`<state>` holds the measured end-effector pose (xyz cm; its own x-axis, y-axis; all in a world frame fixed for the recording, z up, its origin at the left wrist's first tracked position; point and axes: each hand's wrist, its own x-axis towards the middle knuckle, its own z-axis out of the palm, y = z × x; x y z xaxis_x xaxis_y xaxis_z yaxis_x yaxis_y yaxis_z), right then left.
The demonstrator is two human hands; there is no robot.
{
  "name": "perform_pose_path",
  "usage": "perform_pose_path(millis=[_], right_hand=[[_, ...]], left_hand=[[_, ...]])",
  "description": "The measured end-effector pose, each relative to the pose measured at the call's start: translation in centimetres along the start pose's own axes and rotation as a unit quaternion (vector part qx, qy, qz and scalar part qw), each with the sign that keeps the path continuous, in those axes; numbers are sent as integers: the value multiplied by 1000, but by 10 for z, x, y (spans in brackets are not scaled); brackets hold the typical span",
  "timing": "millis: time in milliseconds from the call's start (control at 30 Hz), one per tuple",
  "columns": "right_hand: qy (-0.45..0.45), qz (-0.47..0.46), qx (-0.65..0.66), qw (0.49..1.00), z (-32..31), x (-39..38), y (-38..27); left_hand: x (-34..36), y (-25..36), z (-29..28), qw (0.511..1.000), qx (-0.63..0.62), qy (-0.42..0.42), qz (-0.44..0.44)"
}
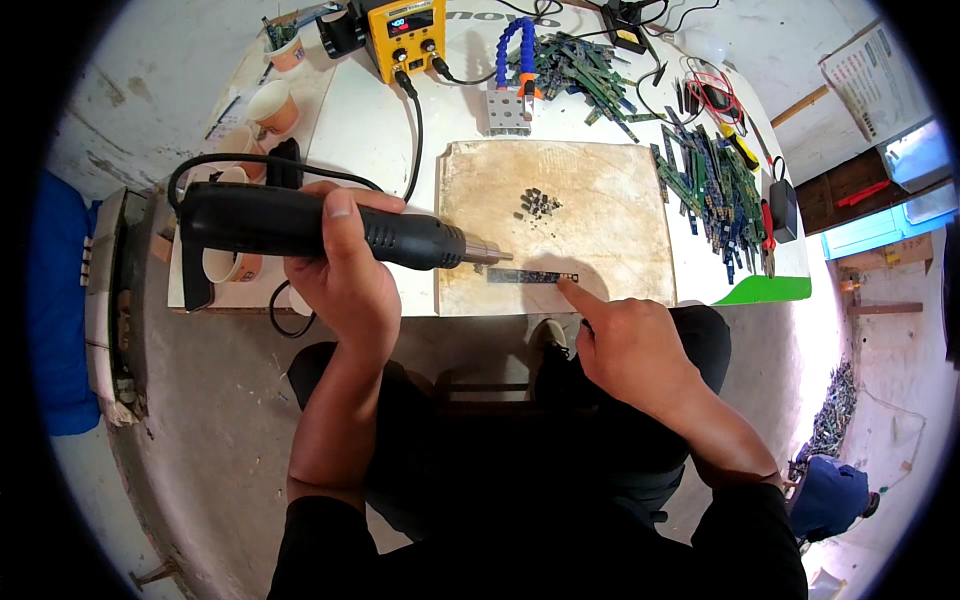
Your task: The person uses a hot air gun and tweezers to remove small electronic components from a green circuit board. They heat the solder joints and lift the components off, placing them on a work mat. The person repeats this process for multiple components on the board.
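Observation:
My left hand is wrapped round the black handle of a hot air gun. The gun's metal nozzle points right, just above the left end of a narrow dark circuit board strip. That strip lies flat near the front edge of a stained, pale square board. My right hand reaches in from the right, its index finger stretched out to the strip's right end and its other fingers curled. No tool shows in it. Behind the strip is a small pile of black chips.
A yellow soldering station stands at the back, beside a metal block with a blue jointed hose. Heaps of green board strips lie behind and right, near red-handled pliers. Paper cups line the left. A person is far right.

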<state>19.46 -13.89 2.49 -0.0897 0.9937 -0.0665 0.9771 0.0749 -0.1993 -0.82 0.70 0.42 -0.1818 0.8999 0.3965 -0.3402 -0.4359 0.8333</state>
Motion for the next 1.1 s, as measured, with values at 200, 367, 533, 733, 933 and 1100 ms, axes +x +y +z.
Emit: perform_pose_path(millis=[200, 367, 533, 733, 933, 1100], right_hand=[[-7, 4, 4, 1000, -1, 4, -3], [-6, 30, 22, 999, -3, 4, -6], [56, 80, 169, 981, -43, 2, -12], [119, 23, 346, 930, -54, 35, 8], [158, -17, 493, 855, -23, 66, 17], [154, -44, 501, 851, -3, 66, 19]], left_hand=[[2, 0, -3, 1000, 4, 1, 11], [2, 0, -1, 1000, -1, 3, 7], [0, 2, -5, 1000, 23, -6, 15], [3, 2, -5, 998, 35, -29, 43], [1, 2, -5, 998, 41, -34, 35], [-5, 0, 4, 999, 29, -21, 19]])
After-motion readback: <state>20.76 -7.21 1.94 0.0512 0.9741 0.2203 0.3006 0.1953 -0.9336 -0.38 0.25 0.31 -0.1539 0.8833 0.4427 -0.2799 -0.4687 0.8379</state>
